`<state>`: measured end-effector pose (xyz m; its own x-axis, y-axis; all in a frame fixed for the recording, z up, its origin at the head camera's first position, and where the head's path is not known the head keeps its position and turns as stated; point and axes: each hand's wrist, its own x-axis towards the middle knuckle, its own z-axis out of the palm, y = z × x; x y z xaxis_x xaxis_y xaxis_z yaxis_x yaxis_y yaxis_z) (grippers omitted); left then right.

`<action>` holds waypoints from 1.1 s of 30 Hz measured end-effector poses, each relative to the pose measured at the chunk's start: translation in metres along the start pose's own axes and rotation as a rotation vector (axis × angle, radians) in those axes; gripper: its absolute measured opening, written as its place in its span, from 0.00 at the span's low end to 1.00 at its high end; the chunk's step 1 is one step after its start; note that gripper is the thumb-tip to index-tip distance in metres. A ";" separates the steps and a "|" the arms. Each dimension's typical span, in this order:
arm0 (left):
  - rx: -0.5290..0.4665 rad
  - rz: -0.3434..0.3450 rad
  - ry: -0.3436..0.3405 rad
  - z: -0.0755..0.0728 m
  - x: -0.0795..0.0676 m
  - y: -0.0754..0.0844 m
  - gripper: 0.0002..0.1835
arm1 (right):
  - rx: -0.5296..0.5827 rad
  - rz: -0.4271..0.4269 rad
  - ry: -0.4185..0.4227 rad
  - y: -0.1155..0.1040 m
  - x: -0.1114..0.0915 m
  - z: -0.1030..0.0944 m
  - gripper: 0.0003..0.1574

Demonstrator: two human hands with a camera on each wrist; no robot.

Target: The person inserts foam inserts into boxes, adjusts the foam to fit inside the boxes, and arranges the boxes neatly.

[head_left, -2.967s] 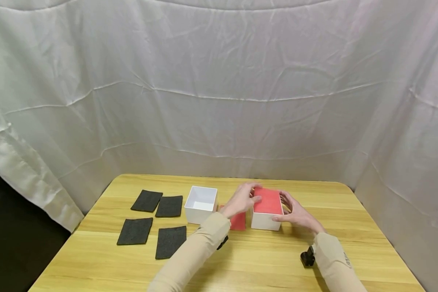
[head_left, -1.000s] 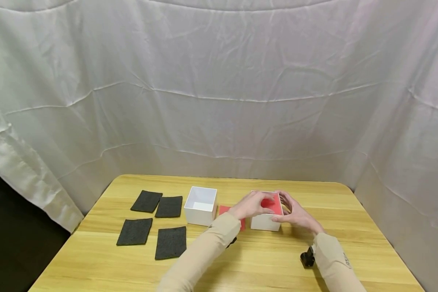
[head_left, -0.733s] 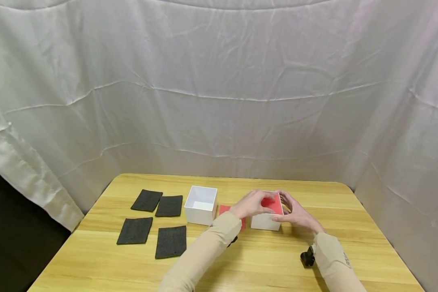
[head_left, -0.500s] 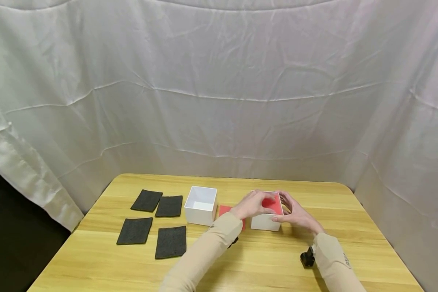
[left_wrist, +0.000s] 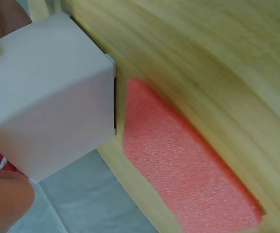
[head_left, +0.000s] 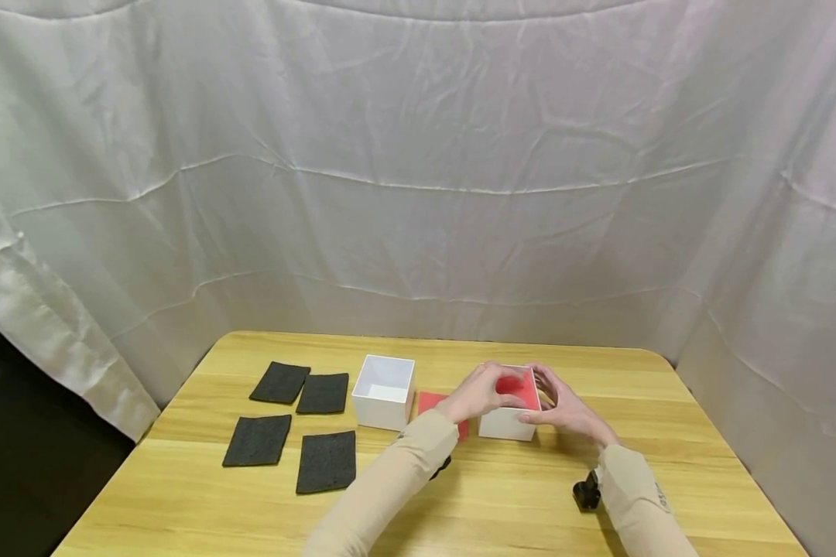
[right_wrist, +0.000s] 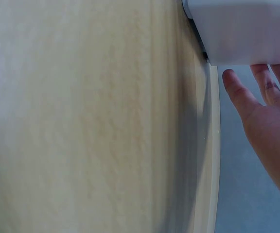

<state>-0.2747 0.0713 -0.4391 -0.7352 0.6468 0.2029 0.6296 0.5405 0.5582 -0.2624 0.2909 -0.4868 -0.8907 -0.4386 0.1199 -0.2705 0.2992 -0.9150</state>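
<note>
On the right of the table stands a white open-topped box (head_left: 507,424) with a red foam sheet (head_left: 527,389) down inside it. My left hand (head_left: 479,392) reaches over the box's left rim, its thumb and fingers spread inside against the red foam; the fingertips are partly hidden. With my right hand (head_left: 566,408) I hold the box, thumb on the front face and fingers along the right side. Another red foam sheet (left_wrist: 183,170) lies on the table beside the box in the left wrist view, partly behind my left wrist in the head view.
A second white box (head_left: 382,412), open at the top with nothing visible inside, stands left of the red sheet on the table. Several black foam squares (head_left: 326,462) lie farther left on the wooden table (head_left: 515,510). A pale curtain (head_left: 418,232) hangs behind.
Since three seconds ago, the red foam has gone from the box's top down below its rim, and my left hand has shifted right over it. Lately the left hand barely moves; the right holds still.
</note>
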 end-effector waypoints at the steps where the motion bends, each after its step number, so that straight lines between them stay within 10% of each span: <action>1: -0.028 -0.004 0.010 0.000 -0.001 -0.001 0.26 | 0.002 -0.003 -0.001 0.000 0.000 0.000 0.57; 22: -0.471 -0.121 0.312 -0.001 -0.035 -0.014 0.20 | 0.005 0.016 -0.005 0.001 0.000 -0.001 0.61; 33: -0.511 -0.116 0.386 -0.005 -0.053 -0.025 0.23 | -0.003 0.020 0.002 0.002 0.000 -0.001 0.62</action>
<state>-0.2529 0.0205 -0.4596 -0.8887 0.3081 0.3395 0.4115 0.2092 0.8871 -0.2635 0.2918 -0.4878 -0.8966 -0.4309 0.1019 -0.2535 0.3108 -0.9161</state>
